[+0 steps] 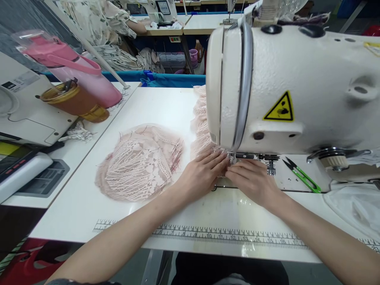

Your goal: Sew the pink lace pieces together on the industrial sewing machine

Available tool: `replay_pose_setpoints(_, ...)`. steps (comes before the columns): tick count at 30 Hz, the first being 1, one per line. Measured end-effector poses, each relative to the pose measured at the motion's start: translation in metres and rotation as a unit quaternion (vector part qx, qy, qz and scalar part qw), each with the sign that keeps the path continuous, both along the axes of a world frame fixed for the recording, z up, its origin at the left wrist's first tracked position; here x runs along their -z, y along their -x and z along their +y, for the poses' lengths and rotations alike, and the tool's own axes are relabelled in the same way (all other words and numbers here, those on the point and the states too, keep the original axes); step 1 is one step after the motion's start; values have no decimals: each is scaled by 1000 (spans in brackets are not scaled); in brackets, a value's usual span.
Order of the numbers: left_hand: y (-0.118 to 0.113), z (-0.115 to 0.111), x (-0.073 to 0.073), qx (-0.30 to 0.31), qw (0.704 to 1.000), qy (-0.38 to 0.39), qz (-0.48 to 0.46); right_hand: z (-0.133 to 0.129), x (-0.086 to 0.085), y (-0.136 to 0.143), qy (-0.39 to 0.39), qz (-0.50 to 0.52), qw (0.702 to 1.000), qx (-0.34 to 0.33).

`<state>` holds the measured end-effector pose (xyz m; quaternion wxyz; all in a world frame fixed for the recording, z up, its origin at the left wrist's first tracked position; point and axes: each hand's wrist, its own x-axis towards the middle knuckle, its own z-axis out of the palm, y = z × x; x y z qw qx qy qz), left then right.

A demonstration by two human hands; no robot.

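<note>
My left hand (204, 172) lies flat on a strip of pale pink lace fabric (200, 126), its fingers stretched toward the needle area of a white sewing machine (285, 91). Close by on the right, my right hand (252, 180) has its fingers bent together at the fabric's edge beside the presser foot (233, 158). The thumb and fingertips of that hand are partly hidden. Behind the machine head the lace runs back in ruffles. A rounded pile of pink lace pieces (136, 166) with loose threads rests left of my left hand.
Green thread snips (303, 176) lie right of my right hand. A printed ruler (208, 235) runs along the table's front. White cloth (356, 208) is at the right. A pink bottle (77, 75) and amber cup (74, 103) stand at left. Across the aisle sits a person in a floral sleeve (118, 19).
</note>
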<state>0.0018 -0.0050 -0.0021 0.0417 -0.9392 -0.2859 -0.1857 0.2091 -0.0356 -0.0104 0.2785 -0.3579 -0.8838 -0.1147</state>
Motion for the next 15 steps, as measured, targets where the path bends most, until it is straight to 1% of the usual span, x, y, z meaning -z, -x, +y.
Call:
replay_pose_setpoints(4,-3,-3,-4,-3,1000,-5,5,0,3,-5,31,15,999,-17)
replay_pose_setpoints(7,-4,-6,-6,-18,1000,10,16,0,4,-9,65,24,998,-12)
replay_pose_setpoints(10,-6,-8,-7,-26,999,12,21,0,3,-11,83,18,996,-2)
replay_pose_setpoints(13,-7,-9,-6,-32,999,5,19,-1,0,-13,82,3,997,9)
replay_pose_setpoints(15,-7,-10,-6,-35,999,2,20,-2,-2,-14,65,-2,997,33)
